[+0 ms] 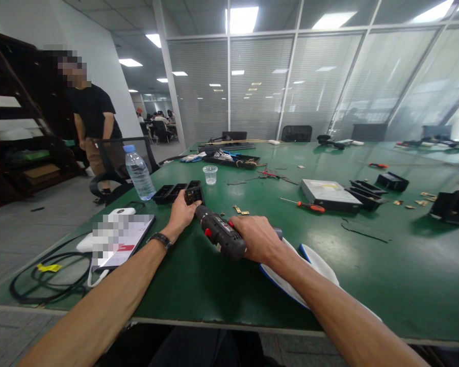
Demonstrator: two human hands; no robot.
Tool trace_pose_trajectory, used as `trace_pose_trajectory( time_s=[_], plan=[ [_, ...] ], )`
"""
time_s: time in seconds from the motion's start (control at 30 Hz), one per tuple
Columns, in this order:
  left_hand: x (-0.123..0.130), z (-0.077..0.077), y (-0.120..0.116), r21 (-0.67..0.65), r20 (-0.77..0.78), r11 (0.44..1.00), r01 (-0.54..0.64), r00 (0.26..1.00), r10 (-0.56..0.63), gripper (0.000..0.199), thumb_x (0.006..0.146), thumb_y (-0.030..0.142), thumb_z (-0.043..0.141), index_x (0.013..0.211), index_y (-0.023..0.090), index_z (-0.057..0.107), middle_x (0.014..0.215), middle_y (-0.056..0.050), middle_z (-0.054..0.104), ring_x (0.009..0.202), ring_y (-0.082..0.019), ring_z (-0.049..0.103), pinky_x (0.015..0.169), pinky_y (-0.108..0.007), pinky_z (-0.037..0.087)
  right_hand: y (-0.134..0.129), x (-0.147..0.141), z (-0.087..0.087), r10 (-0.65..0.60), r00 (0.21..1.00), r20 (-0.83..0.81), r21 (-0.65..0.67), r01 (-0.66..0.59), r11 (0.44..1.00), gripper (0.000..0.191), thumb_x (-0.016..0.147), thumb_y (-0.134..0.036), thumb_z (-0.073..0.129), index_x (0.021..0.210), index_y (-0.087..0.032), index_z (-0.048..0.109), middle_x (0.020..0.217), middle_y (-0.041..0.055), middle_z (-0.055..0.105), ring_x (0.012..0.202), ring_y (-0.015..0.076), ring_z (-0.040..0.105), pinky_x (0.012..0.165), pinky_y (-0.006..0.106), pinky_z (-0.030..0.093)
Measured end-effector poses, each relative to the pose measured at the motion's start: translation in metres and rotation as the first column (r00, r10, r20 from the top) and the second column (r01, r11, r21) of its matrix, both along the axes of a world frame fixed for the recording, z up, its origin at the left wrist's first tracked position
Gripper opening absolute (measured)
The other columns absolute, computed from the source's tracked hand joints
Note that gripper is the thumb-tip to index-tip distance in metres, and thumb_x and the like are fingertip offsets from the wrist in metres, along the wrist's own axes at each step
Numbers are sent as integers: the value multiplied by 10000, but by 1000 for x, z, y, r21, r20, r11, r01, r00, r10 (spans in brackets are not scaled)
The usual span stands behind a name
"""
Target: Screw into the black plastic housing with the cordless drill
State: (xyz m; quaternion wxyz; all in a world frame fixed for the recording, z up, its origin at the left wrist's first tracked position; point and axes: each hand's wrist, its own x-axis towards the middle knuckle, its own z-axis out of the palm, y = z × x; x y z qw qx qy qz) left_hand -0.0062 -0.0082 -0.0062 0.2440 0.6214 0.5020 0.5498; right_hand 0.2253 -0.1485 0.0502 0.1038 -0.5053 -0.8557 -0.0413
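Note:
My right hand (pixel 254 234) is wrapped round the handle of a black power screwdriver (pixel 222 235) with red buttons. The tool points up and to the left, its tip at a small black plastic part (pixel 193 195). That part is gripped by my left hand (pixel 182 213), which wears a dark wristband. Whether the tip touches the part cannot be made out. Behind and left of it lie black trays (pixel 171 192). Small brass-coloured pieces (pixel 240 210) rest on the green table (pixel 214 295) just beyond the tool. White material with a blue edge (pixel 321 262) lies under my right forearm.
A water bottle (pixel 139 173), a clear cup (pixel 210 175), a phone (pixel 128 242) and coiled cable (pixel 19 290) are on the left. To the right lie an orange screwdriver (pixel 309 206), a metal drive (pixel 327 193) and black housings (pixel 453 206). A person (pixel 94 112) stands beyond a chair.

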Motion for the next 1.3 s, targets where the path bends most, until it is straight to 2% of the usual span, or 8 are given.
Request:
trace_pose_trajectory(
  time_s=[0.33, 0.67, 1.1, 1.3],
  plan=[
    [-3, -5, 5, 33, -78, 999, 6, 997, -3, 385, 700, 300, 720, 1031, 172, 571, 988, -64, 683, 887, -218, 645, 792, -341, 500, 0, 1, -3, 10, 1000, -10, 48, -10, 999, 214, 756, -321, 647, 914, -229, 537, 832, 4, 651, 732, 232, 621, 536, 283, 302],
    [-5, -9, 10, 23, -52, 1000, 12, 999, -11, 435, 680, 299, 747, 1061, 171, 582, 1023, -75, 692, 917, -225, 651, 850, -366, 503, 2, 2, -4, 22, 999, -30, 68, -20, 997, 214, 752, -345, 663, 886, -230, 542, 824, 1, 651, 708, 220, 608, 522, 285, 247],
    [-4, -8, 10, -3, -17, 1000, 10, 1000, -10, 443, 669, 284, 755, 1062, 173, 583, 1018, -74, 693, 921, -225, 657, 877, -383, 509, 2, 1, -4, 12, 1000, -16, 59, -11, 998, 244, 755, -354, 668, 918, -224, 541, 828, 8, 650, 712, 222, 606, 529, 283, 260],
    [-6, -11, 12, 23, -61, 1000, 4, 998, -3, 442, 681, 301, 747, 1072, 179, 582, 1017, -71, 690, 924, -230, 653, 868, -386, 508, 1, 2, -3, 13, 1000, -11, 45, -12, 999, 222, 755, -342, 671, 908, -229, 556, 846, 9, 654, 735, 219, 612, 546, 279, 289]
  ],
)
